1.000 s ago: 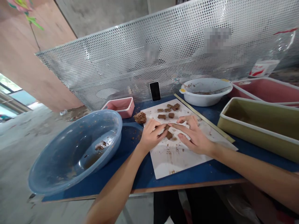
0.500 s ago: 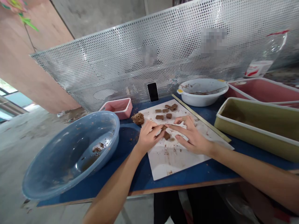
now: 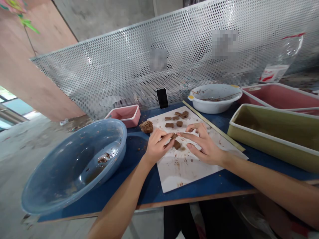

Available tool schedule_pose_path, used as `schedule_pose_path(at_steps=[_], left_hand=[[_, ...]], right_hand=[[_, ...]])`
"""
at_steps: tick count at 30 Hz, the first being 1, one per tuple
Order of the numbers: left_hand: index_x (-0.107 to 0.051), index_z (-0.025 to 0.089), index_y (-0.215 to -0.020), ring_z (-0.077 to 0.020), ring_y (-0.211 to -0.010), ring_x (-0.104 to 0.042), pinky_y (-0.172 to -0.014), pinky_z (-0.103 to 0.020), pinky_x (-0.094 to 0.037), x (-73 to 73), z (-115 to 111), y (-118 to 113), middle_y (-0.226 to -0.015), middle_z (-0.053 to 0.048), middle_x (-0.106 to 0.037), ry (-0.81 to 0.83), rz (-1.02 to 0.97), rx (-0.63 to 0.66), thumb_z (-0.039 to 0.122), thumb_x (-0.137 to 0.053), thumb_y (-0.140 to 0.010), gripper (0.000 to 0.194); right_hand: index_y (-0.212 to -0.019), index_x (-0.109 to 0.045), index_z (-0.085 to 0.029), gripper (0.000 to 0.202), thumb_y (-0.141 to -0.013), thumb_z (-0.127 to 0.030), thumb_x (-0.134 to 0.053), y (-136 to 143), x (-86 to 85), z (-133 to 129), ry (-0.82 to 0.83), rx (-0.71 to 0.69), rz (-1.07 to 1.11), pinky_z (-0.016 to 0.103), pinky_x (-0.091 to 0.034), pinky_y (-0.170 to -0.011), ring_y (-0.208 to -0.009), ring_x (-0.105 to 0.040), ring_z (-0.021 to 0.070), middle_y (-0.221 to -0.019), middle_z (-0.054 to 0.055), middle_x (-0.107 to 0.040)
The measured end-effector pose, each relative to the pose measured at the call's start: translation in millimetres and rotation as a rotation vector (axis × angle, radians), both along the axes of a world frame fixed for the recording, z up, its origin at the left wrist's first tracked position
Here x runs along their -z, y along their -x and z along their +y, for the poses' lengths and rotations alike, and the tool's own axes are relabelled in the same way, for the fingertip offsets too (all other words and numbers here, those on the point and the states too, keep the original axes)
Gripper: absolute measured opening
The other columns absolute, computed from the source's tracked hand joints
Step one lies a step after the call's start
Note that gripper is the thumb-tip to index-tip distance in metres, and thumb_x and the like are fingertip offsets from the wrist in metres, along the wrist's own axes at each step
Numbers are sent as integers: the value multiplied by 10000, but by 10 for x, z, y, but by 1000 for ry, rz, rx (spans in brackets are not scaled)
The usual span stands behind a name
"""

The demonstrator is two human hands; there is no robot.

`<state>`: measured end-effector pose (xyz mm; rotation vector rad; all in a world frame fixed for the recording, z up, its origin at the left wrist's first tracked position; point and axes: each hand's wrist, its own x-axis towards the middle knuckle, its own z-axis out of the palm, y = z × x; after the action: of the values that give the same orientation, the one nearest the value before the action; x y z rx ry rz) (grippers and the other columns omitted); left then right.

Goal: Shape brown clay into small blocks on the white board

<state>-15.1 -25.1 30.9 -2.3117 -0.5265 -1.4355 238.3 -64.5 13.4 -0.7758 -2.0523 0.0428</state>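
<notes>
My left hand (image 3: 159, 144) pinches a small brown clay piece (image 3: 174, 135) between thumb and fingers, just above a white board (image 3: 171, 181). My right hand (image 3: 203, 144) has its fingers spread, and the tip of its index finger touches that piece from the right. Below them, another clay lump (image 3: 176, 144) lies on the board. Farther back on it are several short clay pieces, among them a stubby block (image 3: 169, 125) and a smaller cube (image 3: 179, 123). A rough, crumbly clay ball (image 3: 146, 126) sits at the board's left edge.
On the left stands a large blue basin (image 3: 50, 172) with muddy water, near a small pink tray (image 3: 136, 117). A phone (image 3: 162, 98) leans on perforated metal mesh (image 3: 119, 63). Right are a wooden strip (image 3: 214, 126), white basin (image 3: 214, 106), green trough (image 3: 269, 142) and pink trough (image 3: 281, 96).
The view has shifted very slightly. Both hands keep nearly the same pose around the small clay piece.
</notes>
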Motion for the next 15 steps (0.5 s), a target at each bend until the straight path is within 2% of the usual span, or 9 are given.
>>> schedule_pose_path(at_steps=[6,11,15], left_hand=[[-774,205,-1145,-167,-752,-626,-709,-320,-550,8,-1,-2,-856,-28,-690,16,-2,11,241,-744,-1060,97],[-783,205,-1127,-173,-761,-631,-721,-324,-557,13,-4,-12,-846,-27,-679,25,-9,1,227,-740,-1056,86],[-793,214,-1137,-169,-749,-629,-705,-324,-558,21,-9,-16,-842,-22,-682,32,-12,-2,245,-730,-1065,100]], right_hand=[[-1569,-644,-366,446,-1140,-395,-524,-7,-8,6,4,-31,-17,606,-535,-1067,-1198,-615,327,-1261,123,-591],[-1619,-585,-356,482,-1149,-422,-502,-11,-3,-17,25,2,12,602,-548,-1066,-1234,-611,348,-1309,141,-596],[-1572,-625,-351,446,-1145,-408,-509,-4,-21,-29,-1,-10,0,612,-554,-1059,-1196,-623,341,-1267,133,-603]])
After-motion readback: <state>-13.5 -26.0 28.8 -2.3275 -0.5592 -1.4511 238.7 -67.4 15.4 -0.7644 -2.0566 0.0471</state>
